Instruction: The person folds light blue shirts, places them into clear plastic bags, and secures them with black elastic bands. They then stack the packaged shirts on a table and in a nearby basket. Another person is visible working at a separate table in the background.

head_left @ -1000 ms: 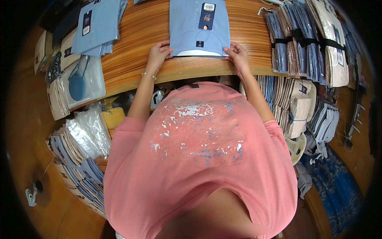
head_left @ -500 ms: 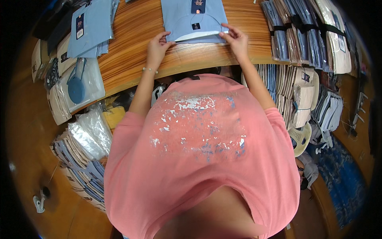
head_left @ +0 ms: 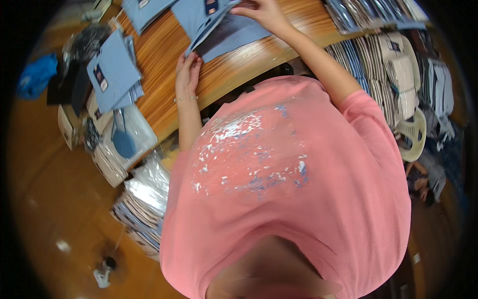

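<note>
A light blue folded shirt (head_left: 196, 19) with a dark hang tag lies at the far side of the wooden table. My right hand (head_left: 264, 16) pinches its right edge and holds that side raised and tilted. At the near left corner, my left hand (head_left: 188, 74) has its fingertips closed on the shirt's edge; a beaded bracelet circles that wrist. Beneath the raised edge spreads a flat light blue layer (head_left: 244, 40), shaded by the lifted part. Whether this layer belongs to the same shirt I cannot tell.
More tagged blue shirts (head_left: 115, 74) are stacked at the table's left end, beside a blue round object (head_left: 123, 142) on clear plastic. Bagged garments (head_left: 356, 14) lie at the far right. Folded clothes (head_left: 366, 70) fill the space below the right edge. Plastic bags (head_left: 149, 187) sit lower left.
My right hand has lifted the shirt's right side and moved it up and leftward, uncovering the blue layer beneath. My left hand stays at the near left corner. The whole view has turned.
</note>
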`<state>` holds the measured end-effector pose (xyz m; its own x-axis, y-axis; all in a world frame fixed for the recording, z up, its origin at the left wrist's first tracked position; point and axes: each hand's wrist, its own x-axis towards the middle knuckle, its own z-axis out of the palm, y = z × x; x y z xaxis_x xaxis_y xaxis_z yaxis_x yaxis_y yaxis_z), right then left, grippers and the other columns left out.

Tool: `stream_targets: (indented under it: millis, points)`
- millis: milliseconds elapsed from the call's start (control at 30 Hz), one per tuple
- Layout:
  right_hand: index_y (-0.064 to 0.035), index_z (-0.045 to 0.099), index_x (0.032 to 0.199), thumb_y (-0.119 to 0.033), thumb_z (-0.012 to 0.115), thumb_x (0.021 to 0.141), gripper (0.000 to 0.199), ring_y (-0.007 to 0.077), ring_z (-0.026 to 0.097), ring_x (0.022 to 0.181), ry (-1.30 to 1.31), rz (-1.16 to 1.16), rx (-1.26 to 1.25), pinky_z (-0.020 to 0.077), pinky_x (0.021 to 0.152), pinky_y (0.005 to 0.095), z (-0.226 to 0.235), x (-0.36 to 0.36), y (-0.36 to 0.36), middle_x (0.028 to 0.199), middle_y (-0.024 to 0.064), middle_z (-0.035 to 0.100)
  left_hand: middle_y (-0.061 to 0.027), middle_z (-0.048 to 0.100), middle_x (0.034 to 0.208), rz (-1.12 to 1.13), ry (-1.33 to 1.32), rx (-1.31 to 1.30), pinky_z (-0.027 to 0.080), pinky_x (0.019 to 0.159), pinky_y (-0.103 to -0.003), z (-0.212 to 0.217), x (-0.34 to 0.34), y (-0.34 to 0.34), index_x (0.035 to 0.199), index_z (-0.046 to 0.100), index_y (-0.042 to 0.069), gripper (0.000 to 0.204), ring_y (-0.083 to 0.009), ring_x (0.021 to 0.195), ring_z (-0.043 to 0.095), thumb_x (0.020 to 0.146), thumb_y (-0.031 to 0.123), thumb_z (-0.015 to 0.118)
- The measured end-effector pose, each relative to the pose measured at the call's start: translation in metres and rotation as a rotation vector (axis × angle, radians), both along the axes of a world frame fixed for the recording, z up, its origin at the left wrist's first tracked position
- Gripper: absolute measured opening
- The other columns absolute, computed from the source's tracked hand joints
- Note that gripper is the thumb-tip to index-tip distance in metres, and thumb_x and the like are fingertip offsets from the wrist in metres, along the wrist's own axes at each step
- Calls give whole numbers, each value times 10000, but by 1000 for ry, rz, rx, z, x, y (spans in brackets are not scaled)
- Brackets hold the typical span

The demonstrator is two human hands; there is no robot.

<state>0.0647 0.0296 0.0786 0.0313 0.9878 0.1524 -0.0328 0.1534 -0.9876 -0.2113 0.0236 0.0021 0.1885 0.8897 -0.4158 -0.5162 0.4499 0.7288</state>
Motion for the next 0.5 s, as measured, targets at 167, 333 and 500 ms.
stream_targets:
  millis: [167,333,500]
  points:
    - [3,623,1009,-170,644,826,253,97,595,772,168,27,-55,481,715,225,-8,2,7,847,52,632,-49,574,948,-49,213,3,459,777,-245,-3,2,-8,1117,517,2,309,-121,862,545,825,27,613]
    - [2,603,1014,-141,653,815,250,105,591,701,224,-92,-364,491,653,211,-33,20,-28,854,57,617,-39,610,831,-72,732,302,440,679,-194,2,19,-21,981,611,-28,250,-72,732,544,745,0,690]
    - [-4,598,929,-58,718,724,244,91,535,583,340,-130,-587,438,502,183,-57,25,-37,731,32,576,-38,613,817,-35,778,330,455,635,-193,-3,20,-22,913,622,-38,188,-83,695,565,738,-13,688]
